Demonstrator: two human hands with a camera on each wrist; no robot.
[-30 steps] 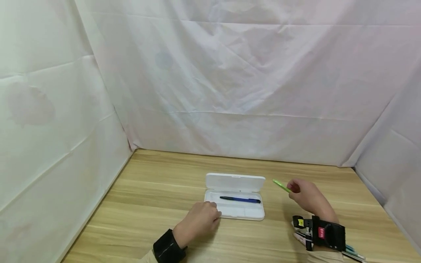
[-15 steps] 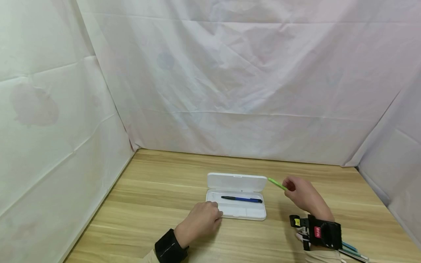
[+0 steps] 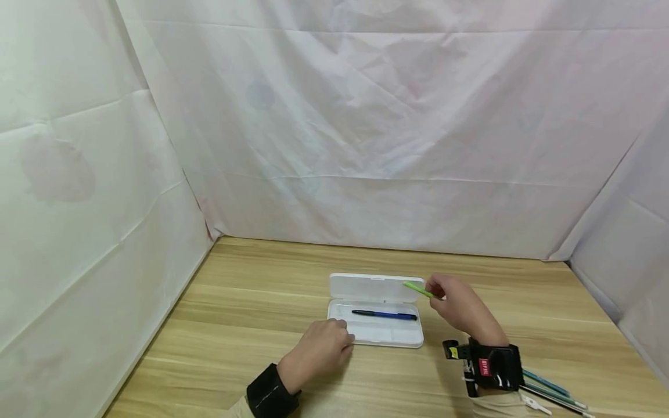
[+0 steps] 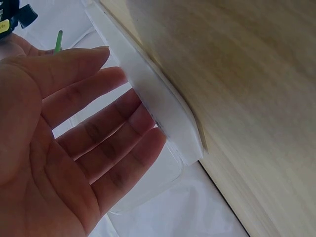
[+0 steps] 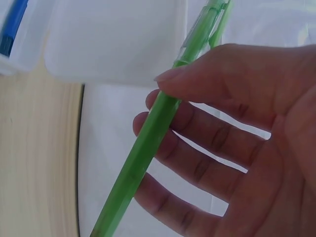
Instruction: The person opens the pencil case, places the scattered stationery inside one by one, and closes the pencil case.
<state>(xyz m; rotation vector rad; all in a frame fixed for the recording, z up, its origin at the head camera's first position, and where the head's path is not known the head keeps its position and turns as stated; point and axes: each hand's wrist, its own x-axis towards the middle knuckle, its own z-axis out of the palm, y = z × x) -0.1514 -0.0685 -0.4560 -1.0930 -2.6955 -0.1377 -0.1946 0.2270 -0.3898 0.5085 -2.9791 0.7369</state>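
Note:
A white pencil case [image 3: 402,337] lies on the wooden table with its lid [image 3: 363,285] raised at the back. Inside rests a dark blue pen [image 3: 384,315]. My left hand [image 3: 316,351] is at the case's front left corner; in the left wrist view its relaxed fingertips [image 4: 150,140] touch the outer wall. My right hand [image 3: 462,305] pinches a green pen [image 5: 140,148] between thumb and fingers. The pen's far end overlaps the right part of the lid in the head view, and the clip end shows above the thumb in the right wrist view.
Several slim pens or pencils [image 3: 549,384] lie at the lower right by the right wrist strap, partly hidden by it. A small white item [image 3: 535,404] lies beside them. White cloth [image 3: 366,145] hangs behind and on both sides of the table.
My right hand has moved left with the green pen, from right of the case to over the lid's right end. More of the pens behind the wrist now show. My left hand stays put.

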